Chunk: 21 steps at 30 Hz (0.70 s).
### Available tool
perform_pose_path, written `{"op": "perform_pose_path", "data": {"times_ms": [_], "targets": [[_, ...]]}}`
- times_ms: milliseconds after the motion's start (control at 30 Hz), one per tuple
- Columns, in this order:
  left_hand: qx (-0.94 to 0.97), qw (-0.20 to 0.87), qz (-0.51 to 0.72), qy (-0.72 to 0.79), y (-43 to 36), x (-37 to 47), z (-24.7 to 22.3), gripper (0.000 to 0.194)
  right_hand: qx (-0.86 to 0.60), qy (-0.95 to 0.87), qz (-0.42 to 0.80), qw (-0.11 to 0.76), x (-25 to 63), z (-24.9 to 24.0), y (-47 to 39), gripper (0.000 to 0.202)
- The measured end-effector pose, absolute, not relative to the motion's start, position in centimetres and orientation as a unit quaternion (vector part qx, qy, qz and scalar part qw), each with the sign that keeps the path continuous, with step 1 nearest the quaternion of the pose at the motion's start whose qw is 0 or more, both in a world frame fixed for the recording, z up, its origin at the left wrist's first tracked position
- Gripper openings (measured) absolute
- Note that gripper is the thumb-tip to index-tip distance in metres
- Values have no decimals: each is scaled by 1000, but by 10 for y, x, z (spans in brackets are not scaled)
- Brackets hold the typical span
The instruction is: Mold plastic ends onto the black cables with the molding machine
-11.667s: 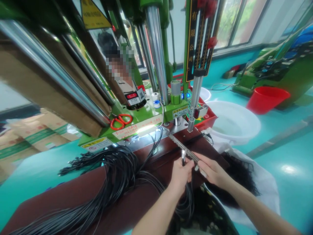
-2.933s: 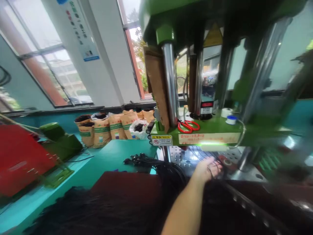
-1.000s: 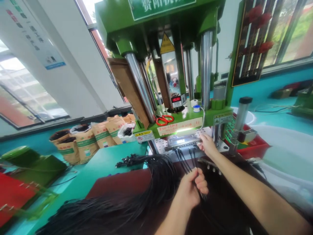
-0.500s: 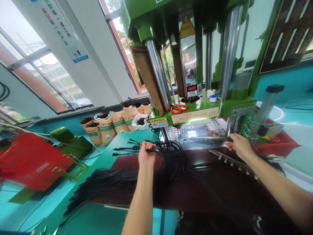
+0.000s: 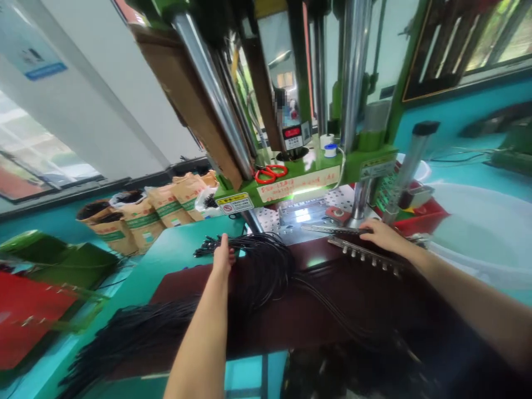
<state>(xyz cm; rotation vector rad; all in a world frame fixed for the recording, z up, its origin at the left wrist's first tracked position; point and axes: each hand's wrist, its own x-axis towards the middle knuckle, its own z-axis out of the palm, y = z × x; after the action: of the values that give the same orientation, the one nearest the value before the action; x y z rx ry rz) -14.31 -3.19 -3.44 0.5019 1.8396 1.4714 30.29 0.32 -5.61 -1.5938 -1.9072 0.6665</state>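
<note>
The room had pale walls above a teal band, with brown paper sacks (image 5: 139, 221) standing at the back left and a green press (image 5: 305, 168) rising over a dark red-brown table (image 5: 183, 285). Red-handled scissors (image 5: 270, 174) lay on the press's ledge, above a lit metal fixture (image 5: 301, 213). In front of that fixture a slim metal bar (image 5: 326, 228) ran nearly crosswise, its right end at the fingers of the right hand (image 5: 380, 237) and its length reaching leftward from them. That hand was palm down with bent fingers touching the bar; whether they pinched it or only rested there could not be told. A second bar with round studs (image 5: 363, 256) lay just on the person's side of the first, slanting down to the right, and the right hand was far nearer to both. The left hand (image 5: 224, 257), thumb raised and fingers loosely parted, was over the black cables (image 5: 268, 266), with nothing plainly in its grip. The cables' bunched ends pointed left past that hand, while their lengths arched to its right and curved down over the table.
</note>
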Motion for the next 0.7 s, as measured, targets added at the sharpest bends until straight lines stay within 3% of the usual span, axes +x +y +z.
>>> {"op": "perform_pose_path", "data": {"times_ms": [133, 300, 433, 533, 700], "targets": [[258, 381, 464, 757, -46, -145, -30, 48, -587, -763, 158, 221, 295, -55, -1, 15], [491, 224, 432, 723, -92, -107, -20, 38, -555, -810, 131, 139, 312, -25, -31, 24], [660, 298, 365, 585, -141, -26, -10, 25, -516, -832, 203, -28, 334, -3, -66, 25], [718, 384, 332, 475, -165, 35, -15, 15, -532, -826, 174, -72, 334, 1, -85, 33], [729, 422, 325, 430, -181, 87, -36, 40, -550, -814, 163, -90, 321, 9, -85, 27]]}}
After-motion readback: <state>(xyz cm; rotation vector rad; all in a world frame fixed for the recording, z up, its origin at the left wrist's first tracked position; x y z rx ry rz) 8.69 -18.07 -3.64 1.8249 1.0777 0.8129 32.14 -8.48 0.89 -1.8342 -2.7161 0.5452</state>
